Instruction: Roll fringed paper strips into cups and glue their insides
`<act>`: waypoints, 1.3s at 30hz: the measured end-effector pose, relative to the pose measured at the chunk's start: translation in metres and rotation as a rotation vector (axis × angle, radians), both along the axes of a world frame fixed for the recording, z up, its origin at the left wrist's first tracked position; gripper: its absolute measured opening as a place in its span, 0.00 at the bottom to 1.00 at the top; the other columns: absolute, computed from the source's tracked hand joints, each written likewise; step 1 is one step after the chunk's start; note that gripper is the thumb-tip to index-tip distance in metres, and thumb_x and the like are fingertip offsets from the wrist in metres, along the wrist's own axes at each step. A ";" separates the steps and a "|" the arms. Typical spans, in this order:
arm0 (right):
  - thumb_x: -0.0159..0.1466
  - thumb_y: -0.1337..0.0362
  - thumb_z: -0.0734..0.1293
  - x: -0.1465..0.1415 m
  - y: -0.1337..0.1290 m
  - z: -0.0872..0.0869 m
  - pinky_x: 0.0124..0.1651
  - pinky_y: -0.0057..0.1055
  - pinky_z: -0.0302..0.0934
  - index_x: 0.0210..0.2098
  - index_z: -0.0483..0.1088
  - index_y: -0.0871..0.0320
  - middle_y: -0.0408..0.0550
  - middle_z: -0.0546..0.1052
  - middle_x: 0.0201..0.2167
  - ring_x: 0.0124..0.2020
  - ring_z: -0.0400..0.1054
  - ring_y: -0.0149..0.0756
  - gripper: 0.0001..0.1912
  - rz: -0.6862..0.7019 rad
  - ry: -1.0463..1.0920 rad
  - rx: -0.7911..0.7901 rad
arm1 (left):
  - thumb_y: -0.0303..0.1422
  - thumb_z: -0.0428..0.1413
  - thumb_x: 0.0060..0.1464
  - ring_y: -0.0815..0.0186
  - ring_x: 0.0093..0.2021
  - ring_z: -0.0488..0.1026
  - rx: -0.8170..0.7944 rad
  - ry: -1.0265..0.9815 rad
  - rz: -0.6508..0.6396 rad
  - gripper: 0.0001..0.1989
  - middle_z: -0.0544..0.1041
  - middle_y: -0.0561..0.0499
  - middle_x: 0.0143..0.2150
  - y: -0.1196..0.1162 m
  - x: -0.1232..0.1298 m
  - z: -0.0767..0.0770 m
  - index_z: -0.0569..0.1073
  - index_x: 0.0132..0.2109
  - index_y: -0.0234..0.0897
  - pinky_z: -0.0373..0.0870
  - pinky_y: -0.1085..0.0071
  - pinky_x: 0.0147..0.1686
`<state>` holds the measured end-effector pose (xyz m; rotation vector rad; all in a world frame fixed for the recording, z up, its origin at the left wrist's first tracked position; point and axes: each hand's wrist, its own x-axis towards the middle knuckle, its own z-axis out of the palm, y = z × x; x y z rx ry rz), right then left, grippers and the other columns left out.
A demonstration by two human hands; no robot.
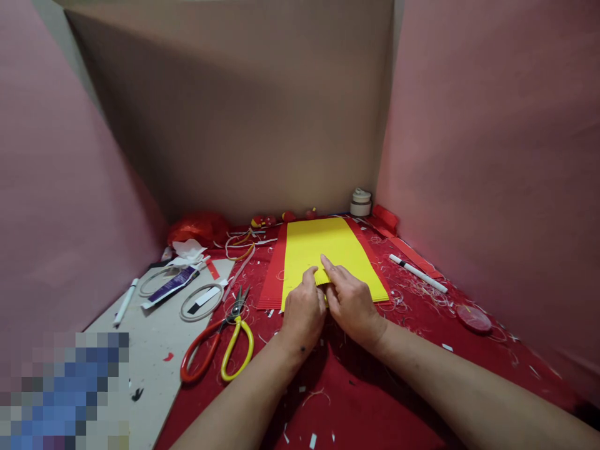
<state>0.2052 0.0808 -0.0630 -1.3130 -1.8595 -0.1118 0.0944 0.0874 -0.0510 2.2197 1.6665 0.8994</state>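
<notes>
The left grip (304, 309) and the right grip (352, 306) are side by side, both grasping the yellow sheets (328, 240) at the middle of their near edge, which is bent upward between them; some of the fingertips are hidden. The yellow sheets lie just beyond the two grips, on top of the red sheets (270, 281), which show at both sides. Just left of the left grip, the scissors (237, 312) rest on the red cloth (375, 381), apart from it, with one red and one yellow handle. Further left of the grip there is a grey board (157, 375), and on it lie a purple packet (171, 287) and a white pen (125, 303). To the right of the right grip are a white marker (419, 273) with a black band and, farther out, a round reddish disc (473, 319), among loose threads. Well beyond the grips, a red plastic bag (199, 228) sits at the far left, and a small white jar (360, 205) stands slightly to the right.
</notes>
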 end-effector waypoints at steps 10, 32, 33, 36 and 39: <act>0.58 0.73 0.54 0.000 0.001 0.000 0.48 0.38 0.64 0.55 0.62 0.73 0.63 0.74 0.47 0.46 0.70 0.45 0.26 0.003 0.074 -0.016 | 0.23 0.42 0.53 0.52 0.41 0.75 0.004 0.015 -0.014 0.23 0.77 0.36 0.39 0.000 -0.001 -0.001 0.62 0.56 0.26 0.68 0.60 0.40; 0.56 0.63 0.66 0.013 0.004 0.013 0.35 0.32 0.63 0.44 0.72 0.58 0.46 0.74 0.33 0.30 0.66 0.31 0.16 0.723 1.265 -0.520 | 0.19 0.43 0.51 0.73 0.31 0.68 0.168 -0.549 -0.415 0.23 0.67 0.50 0.39 0.009 -0.016 -0.001 0.68 0.52 0.42 0.68 0.76 0.30; 0.55 0.64 0.67 0.013 0.006 0.012 0.34 0.31 0.63 0.43 0.73 0.58 0.46 0.74 0.33 0.29 0.66 0.31 0.16 0.727 1.281 -0.549 | 0.19 0.43 0.49 0.74 0.28 0.68 0.133 -0.557 -0.413 0.24 0.68 0.51 0.39 0.009 -0.016 -0.001 0.68 0.51 0.41 0.68 0.76 0.29; 0.53 0.65 0.69 0.013 0.008 0.012 0.30 0.28 0.62 0.40 0.73 0.60 0.47 0.75 0.32 0.27 0.66 0.30 0.15 0.736 1.339 -0.645 | 0.20 0.45 0.47 0.76 0.24 0.67 0.037 -0.582 -0.349 0.21 0.70 0.52 0.36 0.008 -0.015 0.001 0.69 0.48 0.38 0.68 0.76 0.28; 0.52 0.65 0.68 0.012 0.007 0.014 0.30 0.29 0.64 0.40 0.73 0.61 0.48 0.75 0.30 0.26 0.67 0.31 0.15 0.707 1.397 -0.706 | 0.24 0.47 0.49 0.73 0.23 0.68 -0.102 -0.646 -0.312 0.18 0.71 0.55 0.27 0.008 -0.014 0.004 0.68 0.48 0.37 0.67 0.76 0.26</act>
